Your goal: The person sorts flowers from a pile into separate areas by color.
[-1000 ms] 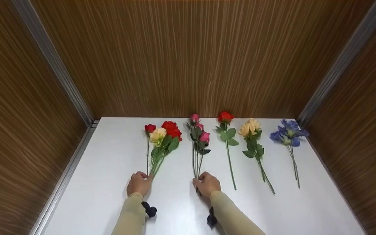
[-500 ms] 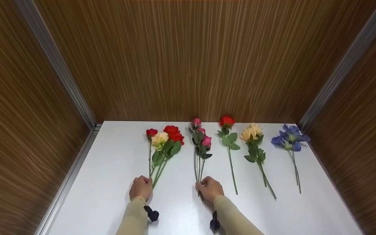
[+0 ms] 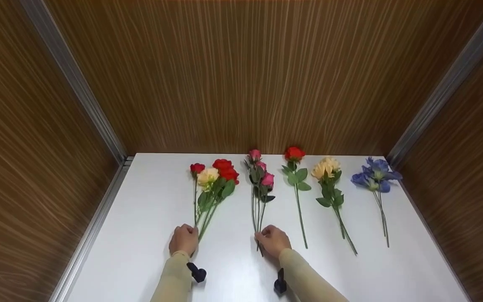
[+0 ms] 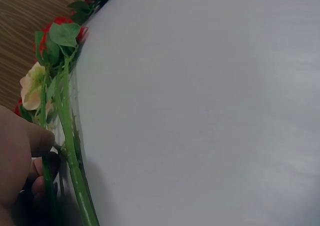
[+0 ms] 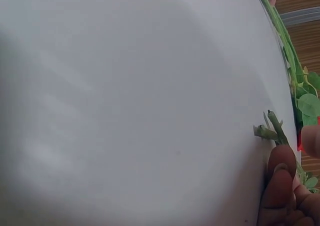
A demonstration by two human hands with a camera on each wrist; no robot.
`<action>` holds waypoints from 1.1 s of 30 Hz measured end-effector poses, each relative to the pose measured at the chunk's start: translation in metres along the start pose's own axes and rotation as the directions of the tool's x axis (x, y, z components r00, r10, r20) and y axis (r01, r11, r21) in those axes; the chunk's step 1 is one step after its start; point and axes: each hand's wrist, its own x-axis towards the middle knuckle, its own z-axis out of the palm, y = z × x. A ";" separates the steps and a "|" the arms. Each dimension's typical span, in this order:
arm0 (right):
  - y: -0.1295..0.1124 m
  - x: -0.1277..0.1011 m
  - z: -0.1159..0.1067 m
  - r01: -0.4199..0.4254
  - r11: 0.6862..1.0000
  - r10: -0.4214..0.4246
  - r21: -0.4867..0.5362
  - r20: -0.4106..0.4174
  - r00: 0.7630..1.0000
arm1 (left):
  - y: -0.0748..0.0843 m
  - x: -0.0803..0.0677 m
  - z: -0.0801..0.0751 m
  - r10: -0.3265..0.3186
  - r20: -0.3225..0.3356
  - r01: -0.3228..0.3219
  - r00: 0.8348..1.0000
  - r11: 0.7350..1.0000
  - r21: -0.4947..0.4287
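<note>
On the white table [image 3: 111,247], my left hand [image 3: 183,240] is at the lower stems of a left-hand bunch. The bunch has a small red rose [image 3: 197,168], a cream flower [image 3: 208,178] and red blooms [image 3: 226,170]. In the left wrist view, thumb and finger pinch a green stem [image 4: 47,178], while a thicker stem [image 4: 80,191] lies beside them. My right hand [image 3: 274,240] pinches the lower stems of several pink roses [image 3: 268,180]. Their cut ends [image 5: 266,132] stick out past the fingertips in the right wrist view. The palm side of the left hand is hidden.
Right of the pink roses lie a single red flower [image 3: 294,154], peach flowers [image 3: 326,167] and blue flowers [image 3: 377,172], stems toward me. Wood-grain panels [image 3: 241,75] enclose the table at the back and both sides. Dark wrist cameras [image 3: 198,273] hang at both sleeves.
The head view has shifted slightly. My left thumb, stretched toward the stems a second ago, is drawn in. The pink roses' stem ends now show more below my right hand.
</note>
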 end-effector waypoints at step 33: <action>0.017 -0.003 -0.001 0.043 0.967 -0.061 0.250 0.063 0.996 | -0.004 0.001 0.002 0.017 -0.025 -0.018 1.000 0.999 -0.033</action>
